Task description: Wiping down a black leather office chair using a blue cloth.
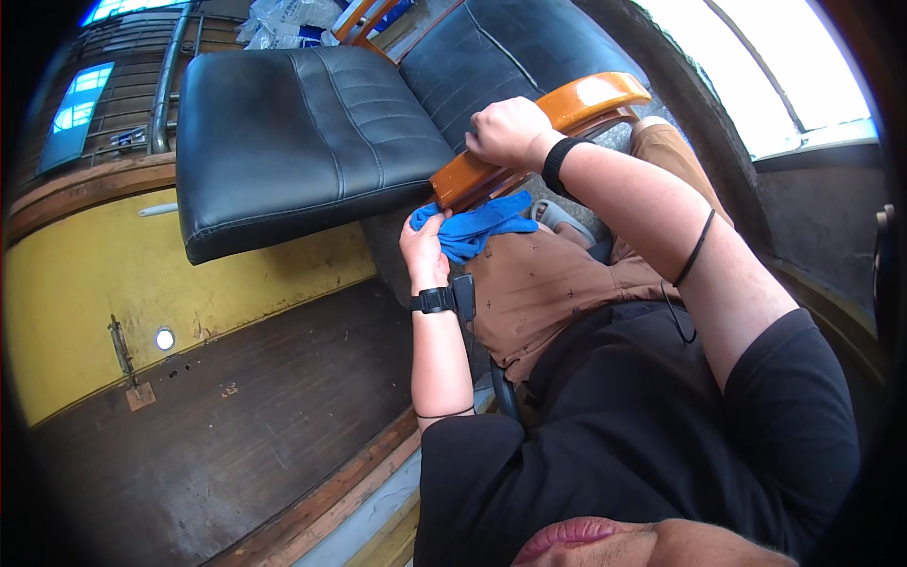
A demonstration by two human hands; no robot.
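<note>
My left hand [425, 248] is closed on a blue cloth [480, 227], pressing it near the lower end of a glossy orange-brown wooden armrest [593, 93]. Part of the cloth hangs loose over my lap. Higher along the same armrest, my right hand [513, 134] is wrapped around the wood, its fingertips partly hidden. The armrest belongs to a chair with a black padded seat [302, 142] and a matching black backrest [515, 52]. The chair looks tilted, with the seat's stitched edge toward the left.
A yellow panel [85, 293] and a dark brown wooden board [274, 406] lie to the left. Clear plastic bags [288, 21] are behind the seat. Metal bars [168, 85] stand at the far left, and a bright window [765, 66] is at the right.
</note>
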